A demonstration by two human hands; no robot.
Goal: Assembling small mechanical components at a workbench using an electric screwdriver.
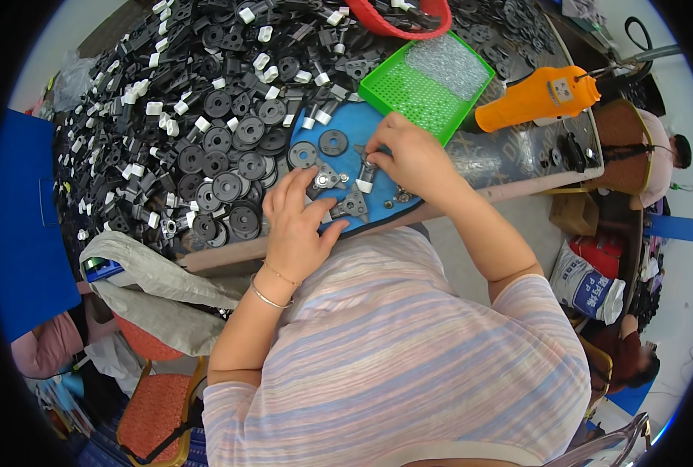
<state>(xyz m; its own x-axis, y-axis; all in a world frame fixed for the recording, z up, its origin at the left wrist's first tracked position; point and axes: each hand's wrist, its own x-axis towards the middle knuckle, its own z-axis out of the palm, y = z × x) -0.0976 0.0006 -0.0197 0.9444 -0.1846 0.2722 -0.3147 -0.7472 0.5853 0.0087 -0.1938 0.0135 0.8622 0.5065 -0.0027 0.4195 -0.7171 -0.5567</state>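
On a blue mat (389, 204) at the table's near edge, my right hand (413, 158) pinches a small dark part with a white end (364, 185) between thumb and fingers. My left hand (290, 222) lies to its left with fingers spread, the fingertips by a dark bracket with round metal pieces (328, 179). Below that bracket is another grey bracket-like part (354, 204), near the left thumb. Two black discs with centre holes, one at the top of the mat (333, 143) and one further left (302, 155), lie flat. Small metal rings (399, 196) sit below my right hand.
A large heap of black parts with white ends (183, 93) spreads over the left and far table, with stacked black wheels (227, 187) nearby. Beyond the mat stands a green perforated tray (389, 84) holding small shiny pieces. An orange power tool-like body (537, 100) is at right; a red basket (401, 31) is behind.
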